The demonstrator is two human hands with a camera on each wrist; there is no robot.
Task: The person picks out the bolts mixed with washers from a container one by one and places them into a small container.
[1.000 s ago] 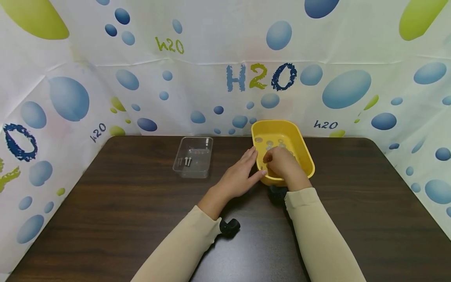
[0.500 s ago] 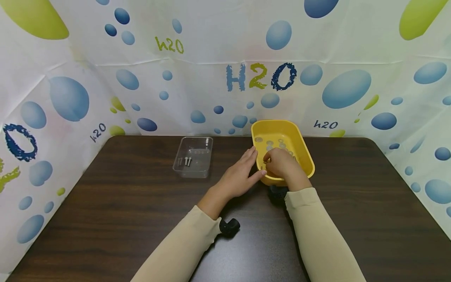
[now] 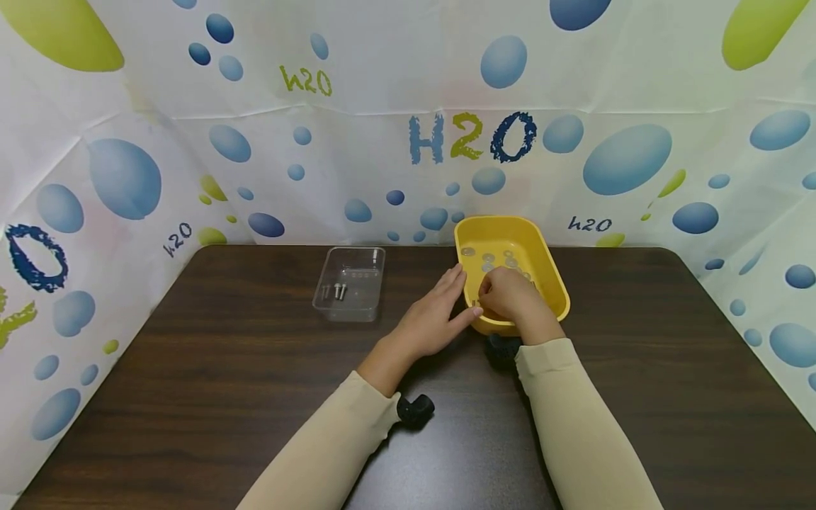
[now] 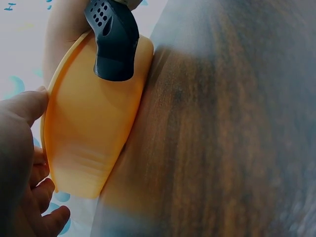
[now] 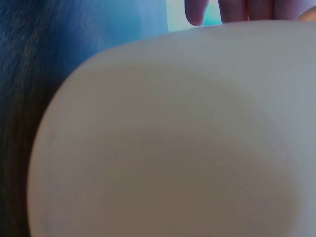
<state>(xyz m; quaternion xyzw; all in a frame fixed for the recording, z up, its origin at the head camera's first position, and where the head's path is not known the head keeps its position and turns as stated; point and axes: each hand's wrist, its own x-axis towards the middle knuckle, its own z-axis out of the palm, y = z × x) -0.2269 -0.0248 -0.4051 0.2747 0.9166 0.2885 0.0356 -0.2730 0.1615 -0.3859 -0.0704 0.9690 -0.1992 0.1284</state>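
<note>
Yellow tray (image 3: 531,244): just right of frame centre, likely steadied against sliding.
Left hand (image 3: 428,320): fingers extended at its left rim — apparently bracing.
Right hand (image 3: 510,293): curled inside; grasp hidden — I cannot tell.

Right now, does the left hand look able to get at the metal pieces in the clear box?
Probably yes: the clear box looks open on top, and nothing stands between it and the left hand, which only touches the yellow tray.
</note>
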